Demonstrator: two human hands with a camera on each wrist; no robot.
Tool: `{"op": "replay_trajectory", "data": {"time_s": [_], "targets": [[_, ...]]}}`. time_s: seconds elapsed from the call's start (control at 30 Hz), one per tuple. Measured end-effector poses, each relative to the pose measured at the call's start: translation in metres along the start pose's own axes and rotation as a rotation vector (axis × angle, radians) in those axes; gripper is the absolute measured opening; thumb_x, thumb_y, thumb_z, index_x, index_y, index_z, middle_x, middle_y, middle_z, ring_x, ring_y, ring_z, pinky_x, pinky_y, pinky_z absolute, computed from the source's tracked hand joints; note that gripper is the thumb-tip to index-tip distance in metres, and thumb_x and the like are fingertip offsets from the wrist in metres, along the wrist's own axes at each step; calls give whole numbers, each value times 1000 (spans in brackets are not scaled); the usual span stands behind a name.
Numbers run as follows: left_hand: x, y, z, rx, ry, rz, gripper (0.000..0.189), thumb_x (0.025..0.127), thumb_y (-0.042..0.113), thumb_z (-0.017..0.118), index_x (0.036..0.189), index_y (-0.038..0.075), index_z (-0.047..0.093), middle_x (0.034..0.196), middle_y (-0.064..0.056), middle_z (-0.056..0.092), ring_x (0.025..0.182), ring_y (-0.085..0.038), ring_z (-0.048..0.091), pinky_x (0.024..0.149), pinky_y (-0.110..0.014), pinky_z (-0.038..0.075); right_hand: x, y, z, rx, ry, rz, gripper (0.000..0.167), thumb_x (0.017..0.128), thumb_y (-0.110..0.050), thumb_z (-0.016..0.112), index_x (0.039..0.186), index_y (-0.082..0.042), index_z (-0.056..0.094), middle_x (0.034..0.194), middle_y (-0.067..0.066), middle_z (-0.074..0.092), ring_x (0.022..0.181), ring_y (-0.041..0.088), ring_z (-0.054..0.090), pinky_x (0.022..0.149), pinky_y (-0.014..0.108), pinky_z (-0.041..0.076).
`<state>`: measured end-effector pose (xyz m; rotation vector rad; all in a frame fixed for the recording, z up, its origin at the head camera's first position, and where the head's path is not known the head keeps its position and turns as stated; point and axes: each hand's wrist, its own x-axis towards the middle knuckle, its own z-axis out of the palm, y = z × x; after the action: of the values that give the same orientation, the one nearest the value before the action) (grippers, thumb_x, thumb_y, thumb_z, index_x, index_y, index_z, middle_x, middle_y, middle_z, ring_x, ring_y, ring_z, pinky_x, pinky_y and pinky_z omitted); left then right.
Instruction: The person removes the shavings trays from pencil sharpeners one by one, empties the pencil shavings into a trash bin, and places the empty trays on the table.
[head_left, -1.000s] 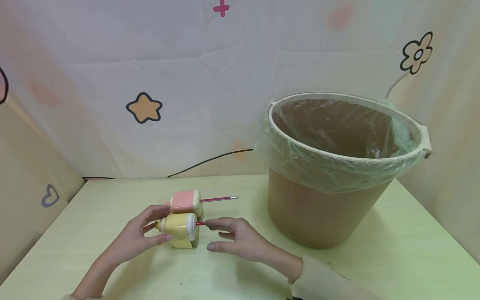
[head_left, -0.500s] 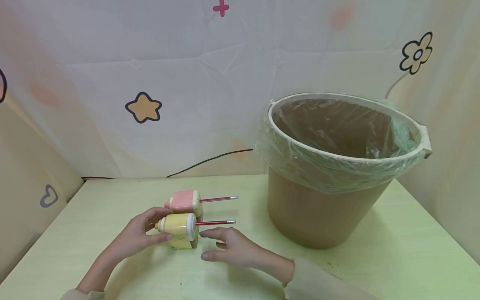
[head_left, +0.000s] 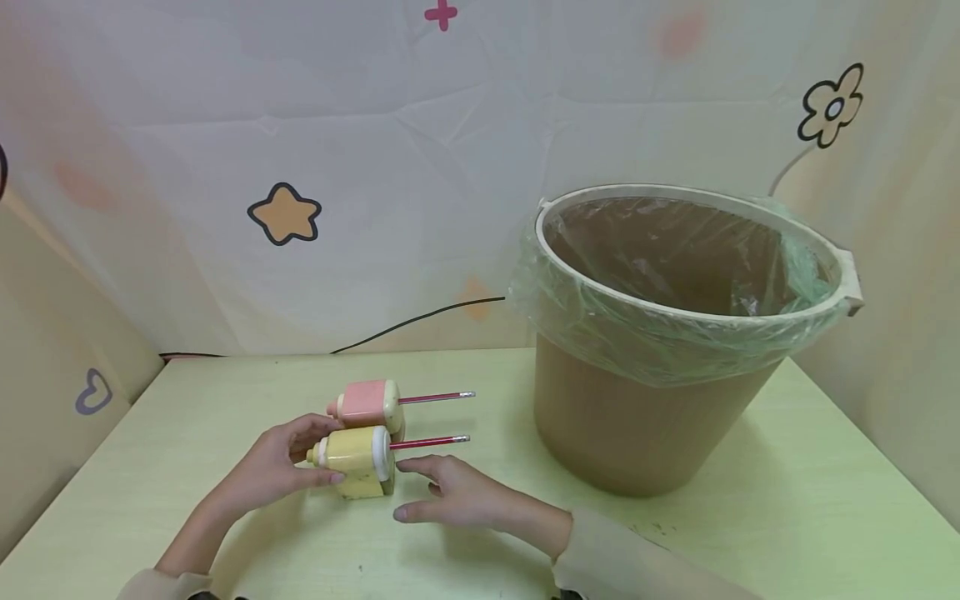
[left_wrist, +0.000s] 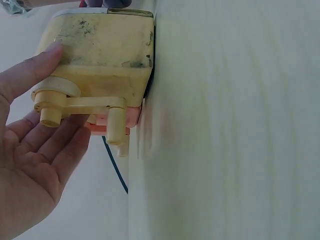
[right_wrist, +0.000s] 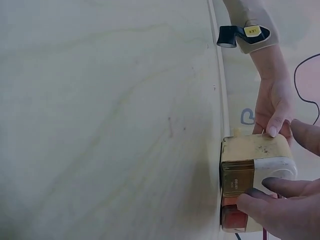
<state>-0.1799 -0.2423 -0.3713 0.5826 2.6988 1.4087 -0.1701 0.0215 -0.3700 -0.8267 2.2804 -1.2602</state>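
My left hand [head_left: 270, 467] holds a yellow pencil sharpener [head_left: 348, 458] on the table, thumb on its near side and fingers behind it. In the left wrist view its crank handle [left_wrist: 117, 120] hangs beside that palm. A red pencil [head_left: 431, 442] sticks out of its right face. Just below that pencil is my right hand [head_left: 461, 496], its fingers loosely bent and its thumb apart from the index finger. In the right wrist view those fingertips are at the sharpener's front, near its brown shavings drawer [right_wrist: 237, 177]; whether they touch it, I cannot tell.
Behind the yellow one stands a pink pencil sharpener [head_left: 365, 402] with another red pencil [head_left: 437, 398] in it. A large brown bin [head_left: 622, 417], lined with a greenish plastic bag [head_left: 652, 354], stands at the right. A printed cloth [head_left: 375, 208] hangs behind the table [head_left: 240, 392].
My right hand has let go of the pencil in the yellow sharpener and moved down and left, to the sharpener's right face. That pencil now tilts slightly upward. My left hand stays on the sharpener.
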Motion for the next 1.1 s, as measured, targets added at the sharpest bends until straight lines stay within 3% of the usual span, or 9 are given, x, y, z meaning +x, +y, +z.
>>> {"op": "replay_trajectory", "data": {"time_s": [0.27, 0.53, 0.77, 1.1], "targets": [[0, 1, 4, -84, 29, -18, 56, 68, 20, 80, 114, 1, 53, 118, -18, 57, 113, -36, 51, 78, -31, 52, 4, -1, 0, -25, 17, 15, 62, 81, -23, 68, 134, -2, 43, 136, 10, 45, 123, 24, 42, 97, 33, 39], [-5, 10, 7, -148, 36, 44, 53, 71, 13, 78, 114, -3, 51, 112, -20, 60, 96, -6, 59, 78, -29, 51, 6, 0, -1, -57, 67, -3, 69, 80, -23, 71, 137, -3, 38, 139, 9, 41, 127, 26, 38, 99, 36, 37], [-9, 22, 8, -157, 64, 49, 53, 70, 12, 79, 114, -1, 52, 110, -18, 61, 90, -10, 62, 75, -27, 52, 11, 4, -6, 31, 84, -85, 58, 78, -15, 73, 130, -5, 49, 131, 8, 51, 120, 28, 47, 95, 40, 41], [-14, 31, 9, -119, 116, 94, 51, 70, 8, 78, 114, -2, 54, 110, -17, 63, 86, -7, 61, 73, -25, 51, 14, 2, -5, 66, 163, -99, 52, 71, -11, 77, 118, -4, 56, 116, 9, 60, 104, 23, 59, 87, 28, 47]]}}
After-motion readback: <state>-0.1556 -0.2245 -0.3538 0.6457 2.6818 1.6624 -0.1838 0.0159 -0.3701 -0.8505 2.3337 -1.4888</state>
